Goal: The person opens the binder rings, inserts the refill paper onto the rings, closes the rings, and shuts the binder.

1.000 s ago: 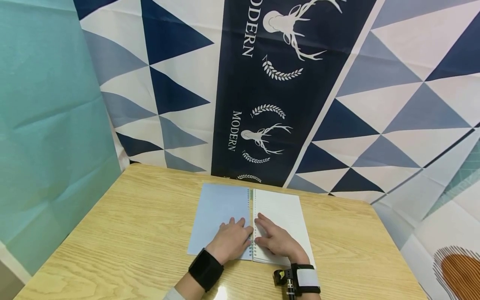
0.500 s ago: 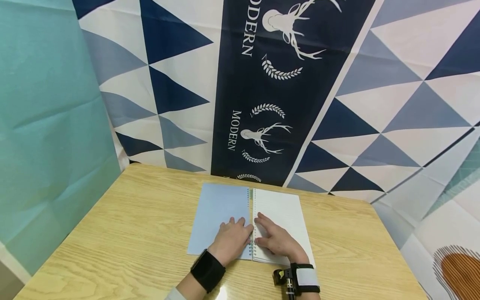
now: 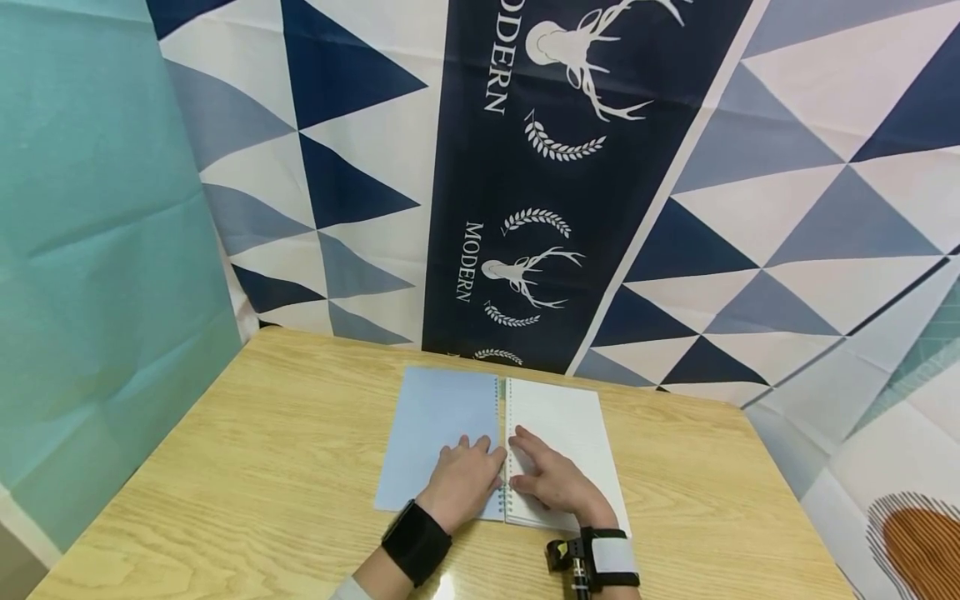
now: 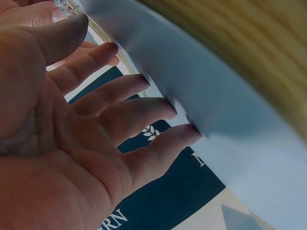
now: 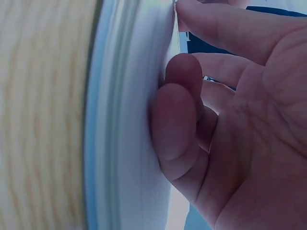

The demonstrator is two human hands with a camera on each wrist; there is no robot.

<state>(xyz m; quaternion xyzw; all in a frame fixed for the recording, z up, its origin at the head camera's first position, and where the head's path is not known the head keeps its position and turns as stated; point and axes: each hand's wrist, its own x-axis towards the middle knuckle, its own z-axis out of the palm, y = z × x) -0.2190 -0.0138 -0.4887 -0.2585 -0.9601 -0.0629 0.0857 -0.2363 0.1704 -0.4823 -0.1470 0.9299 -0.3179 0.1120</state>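
Observation:
A spiral notebook [image 3: 558, 408] lies spread on the table, its light blue cover [image 3: 442, 404] flat at left and white pages at right. My left hand [image 3: 462, 482] rests on the cover beside the coil binding, fingers spread. In the left wrist view its fingertips [image 4: 189, 132] touch the cover's surface, with nothing gripped. My right hand [image 3: 555, 482] rests on the white page close to the binding. The right wrist view shows some of its fingers [image 5: 173, 120] bent against the page, while the thumb points toward the coil.
The wooden table [image 3: 285, 450] reaches around the notebook on all sides. A patterned cloth [image 3: 360, 167] hangs behind the far edge, and a teal cloth [image 3: 105, 217] hangs at left. Black bands [image 3: 415, 542] are strapped on both wrists.
Over the last second the left wrist shifts very slightly to the right. Otherwise both hands stay in place, and the notebook lies still.

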